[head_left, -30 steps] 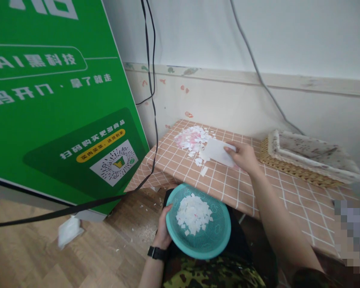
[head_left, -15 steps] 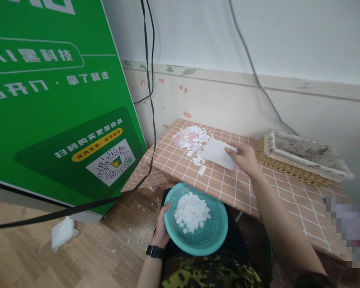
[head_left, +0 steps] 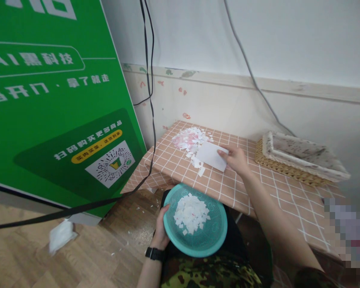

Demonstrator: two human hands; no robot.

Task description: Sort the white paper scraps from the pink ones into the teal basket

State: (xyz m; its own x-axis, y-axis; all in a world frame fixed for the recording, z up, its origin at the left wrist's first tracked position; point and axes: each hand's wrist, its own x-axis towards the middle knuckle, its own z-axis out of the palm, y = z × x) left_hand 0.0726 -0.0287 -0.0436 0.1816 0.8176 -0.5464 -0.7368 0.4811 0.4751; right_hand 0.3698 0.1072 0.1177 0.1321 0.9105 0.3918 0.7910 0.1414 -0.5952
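Note:
My left hand grips the left rim of a teal plastic basket, which sits over my lap just below the table edge. White paper scraps lie heaped inside it. On the table, my right hand pinches a flat white card by its right end. The card's left edge touches the fringe of a pile of white and pink paper scraps. A few loose scraps lie in front of the card, toward the table's near edge.
The table has a brown checked cloth. A lined wicker basket stands at its right rear. A green cabinet rises on the left, with a black cable hanging before it. A white packet lies on the floor.
My right hand has moved a little left with the card, toward the scrap pile. My left hand and the teal basket have stayed nearly still.

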